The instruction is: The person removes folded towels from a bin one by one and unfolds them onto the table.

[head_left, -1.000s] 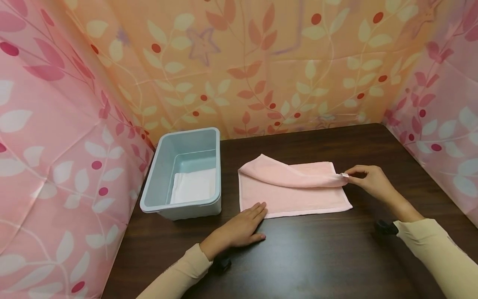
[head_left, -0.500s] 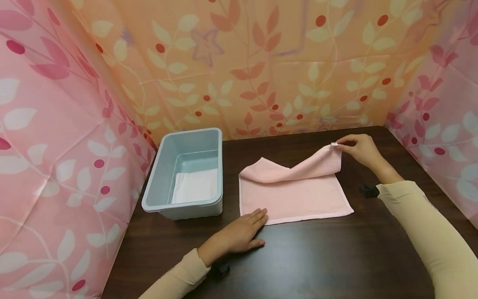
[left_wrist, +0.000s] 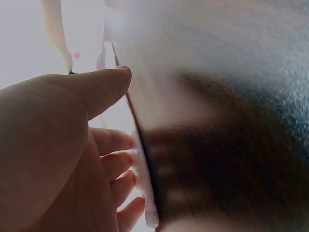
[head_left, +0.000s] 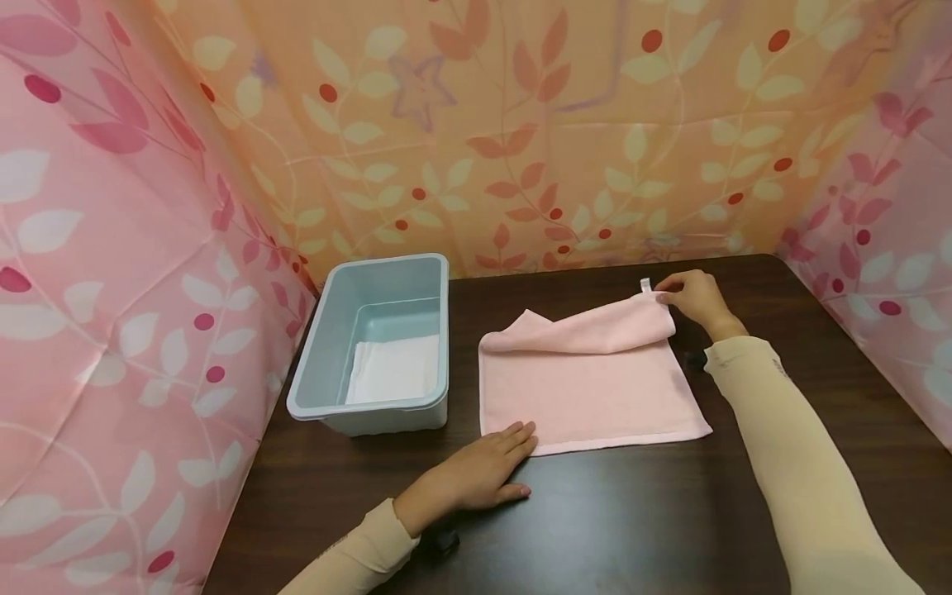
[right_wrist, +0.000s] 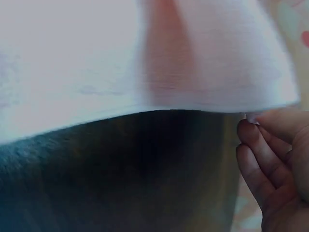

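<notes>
The towel [head_left: 587, 397] lies on the bench [head_left: 610, 521] between the two hands, to the right of the tub [head_left: 387, 420] and apart from it. The near part of the towel is flat; the far part is raised and folds over in a loose roll running left to right.

The left hand [head_left: 483, 469] is at the near left corner of the towel. Its fingers are extended, fingertips resting on the corner; its thumb is spread clear of the near hem.

The right hand [head_left: 697, 299] is at the far right corner. Thumb and fingers pinch the hem there, just right of the label [head_left: 645, 285], which projects above the towel's edge.

The tub stands at the left and contains a white cloth [head_left: 394, 372].
</notes>
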The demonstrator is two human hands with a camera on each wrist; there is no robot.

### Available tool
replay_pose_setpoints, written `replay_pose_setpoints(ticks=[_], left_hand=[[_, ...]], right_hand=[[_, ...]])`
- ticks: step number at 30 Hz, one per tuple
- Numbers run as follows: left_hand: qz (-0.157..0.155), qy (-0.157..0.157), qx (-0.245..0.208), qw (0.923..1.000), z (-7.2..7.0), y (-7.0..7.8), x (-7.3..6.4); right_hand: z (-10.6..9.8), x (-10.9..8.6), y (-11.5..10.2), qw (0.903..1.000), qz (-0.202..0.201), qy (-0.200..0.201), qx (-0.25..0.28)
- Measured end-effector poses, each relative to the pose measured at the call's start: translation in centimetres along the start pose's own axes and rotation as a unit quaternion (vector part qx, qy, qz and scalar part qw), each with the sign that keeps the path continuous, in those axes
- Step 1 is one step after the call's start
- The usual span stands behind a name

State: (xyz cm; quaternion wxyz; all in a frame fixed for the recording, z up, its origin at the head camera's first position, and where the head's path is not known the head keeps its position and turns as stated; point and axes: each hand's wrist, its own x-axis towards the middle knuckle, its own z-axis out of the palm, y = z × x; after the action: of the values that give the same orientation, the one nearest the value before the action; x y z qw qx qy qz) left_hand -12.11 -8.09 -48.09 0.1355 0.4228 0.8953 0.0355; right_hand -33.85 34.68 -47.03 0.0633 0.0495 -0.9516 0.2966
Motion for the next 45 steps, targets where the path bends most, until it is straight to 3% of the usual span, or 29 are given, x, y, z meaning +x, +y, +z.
replay_pose_setpoints(ticks=[6, 14, 18, 22, 27, 32, 37, 45], left_hand=[[0.004, 0.001, 0.000, 1.0000, 0.1, 0.1, -0.1], [0.000, -0.001, -0.004, 1.0000, -0.1, -0.1, -0.2], [0.002, 0.001, -0.004, 1.0000, 0.0, -0.3, -0.2], [-0.001, 0.000, -0.008, 1.0000, 0.0, -0.4, -0.2], [0.003, 0.006, -0.011, 0.9999, 0.1, -0.5, -0.3], [0.008, 0.007, -0.009, 0.9999, 0.4, -0.7, -0.1], [0.005, 0.005, -0.010, 0.9999, 0.4, -0.7, 0.0], [0.005, -0.001, -0.017, 0.9999, 0.1, -0.6, -0.3]], right_hand=[[1.1, -0.1, 1.4, 0.9996, 0.003, -0.014, -0.024], [0.9, 0.6, 1.0, 0.9989, 0.007, -0.032, -0.034], [0.1, 1.6, -1.3, 0.9988, 0.001, -0.021, -0.044], [0.3, 3.1, -5.7, 0.9991, -0.038, -0.006, -0.017], [3.5, 4.5, -11.3, 0.9932, -0.090, -0.049, 0.056], [7.7, 5.1, -14.6, 0.9851, -0.110, -0.111, 0.071], [10.5, 5.1, -15.9, 0.9839, -0.082, -0.141, 0.073], [12.9, 4.5, -16.3, 0.9871, -0.032, -0.132, 0.086]])
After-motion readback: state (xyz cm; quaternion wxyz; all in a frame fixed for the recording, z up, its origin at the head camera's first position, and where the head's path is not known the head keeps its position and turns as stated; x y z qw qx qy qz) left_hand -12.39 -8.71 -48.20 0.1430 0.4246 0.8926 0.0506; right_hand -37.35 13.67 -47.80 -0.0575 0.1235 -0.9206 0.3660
